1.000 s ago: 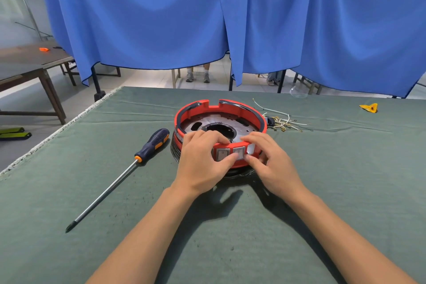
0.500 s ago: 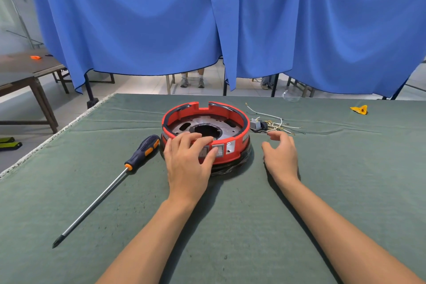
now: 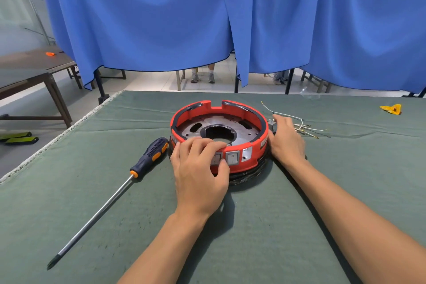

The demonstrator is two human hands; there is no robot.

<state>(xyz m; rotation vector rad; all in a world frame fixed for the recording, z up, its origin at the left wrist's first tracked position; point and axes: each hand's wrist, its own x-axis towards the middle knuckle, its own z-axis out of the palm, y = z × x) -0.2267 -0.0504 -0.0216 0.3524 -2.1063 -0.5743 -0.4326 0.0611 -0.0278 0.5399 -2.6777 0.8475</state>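
Note:
A round red housing (image 3: 256,164) with a metal plate (image 3: 244,127) inside stands on the green table cover (image 3: 350,159). Two grey rocker switches (image 3: 232,158) sit in its front wall. My left hand (image 3: 201,170) grips the front rim, fingers curled over the top edge and thumb on the wall by the left switch. My right hand (image 3: 287,141) lies against the housing's right side, fingers stretched over a small grey part and the near end of a bundle of loose wires (image 3: 305,127).
A long screwdriver (image 3: 148,158) with a dark blue and orange handle lies left of the housing, tip toward me. A yellow scrap (image 3: 391,109) sits far right. Blue curtains (image 3: 161,18) hang behind the table; a wooden side table (image 3: 34,64) stands left.
My right hand left the front switches, swung out to the right, and now rests by the housing's right side on the wires. My left hand stayed on the front rim.

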